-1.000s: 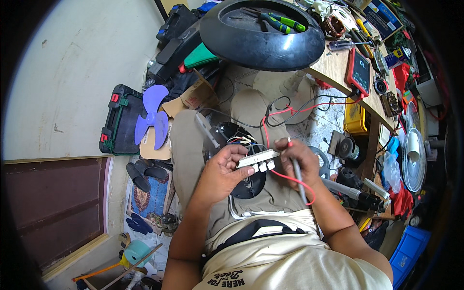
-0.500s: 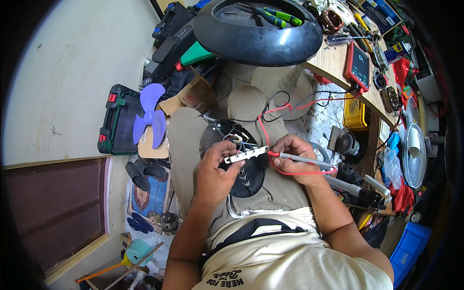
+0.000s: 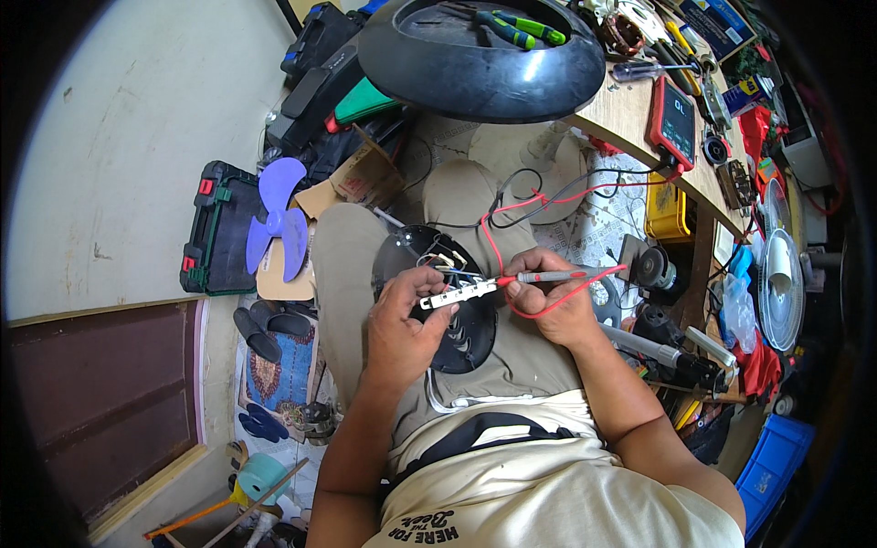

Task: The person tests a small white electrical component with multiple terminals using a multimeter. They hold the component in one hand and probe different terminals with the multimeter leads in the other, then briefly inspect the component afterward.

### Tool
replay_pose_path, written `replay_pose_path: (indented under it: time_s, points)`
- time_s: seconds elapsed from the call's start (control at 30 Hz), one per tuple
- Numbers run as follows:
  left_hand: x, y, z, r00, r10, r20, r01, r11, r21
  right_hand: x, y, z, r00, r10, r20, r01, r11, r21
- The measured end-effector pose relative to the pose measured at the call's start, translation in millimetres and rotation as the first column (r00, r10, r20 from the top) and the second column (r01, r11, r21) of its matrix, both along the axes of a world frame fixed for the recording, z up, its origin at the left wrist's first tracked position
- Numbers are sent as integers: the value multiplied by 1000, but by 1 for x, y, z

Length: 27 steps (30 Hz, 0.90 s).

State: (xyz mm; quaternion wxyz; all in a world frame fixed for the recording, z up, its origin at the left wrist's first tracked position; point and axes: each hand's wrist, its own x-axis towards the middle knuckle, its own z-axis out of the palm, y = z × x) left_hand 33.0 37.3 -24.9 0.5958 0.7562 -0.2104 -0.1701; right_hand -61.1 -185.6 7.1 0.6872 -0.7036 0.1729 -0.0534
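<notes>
Green pliers (image 3: pixel 523 33) lie in a black dish (image 3: pixel 498 87) jutting past the left edge of the desk (image 3: pixel 621 114); a screwdriver (image 3: pixel 637 70) rests farther in, and a yellow bin (image 3: pixel 666 213) sits below the near edge. A purple fan blade (image 3: pixel 275 223) overlaps the right edge of a toolbox (image 3: pixel 219 233). Slippers (image 3: pixel 259 334) lie at the top edge of a mat (image 3: pixel 285 365), gloves (image 3: pixel 265 424) by its lower edge.

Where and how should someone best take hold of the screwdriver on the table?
The screwdriver is probably best gripped by its thick handle, coming from the near side: open tabletop lies there, while the thin shaft points right toward other tools.
</notes>
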Motion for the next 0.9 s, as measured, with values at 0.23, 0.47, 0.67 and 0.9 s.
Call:
replay_pose_path:
  time_s: [0.23, 0.47, 0.67, 0.9]
  points:
    - [-1, -1, 3, 1000, -5, -2, 5, 1000, 11, 5, -3, -4, 993, 35, -117, -40, 998, -42]
    - [-2, -3, 5, 998, 52, 31, -52, 999, 9, 18, -9, -11, 989, 145, 30, -144, 988, -55]
    - [1, -4, 5, 994, 20, 104, -25, 998, 51, 15, -7, -4, 987, 129, -93, -130, 991, -8]
    - [4, -8, 17, 938, -37, 345, -22, 986, 165, 21, 8, -21, 999, 23, 33, -23, 1000, -18]
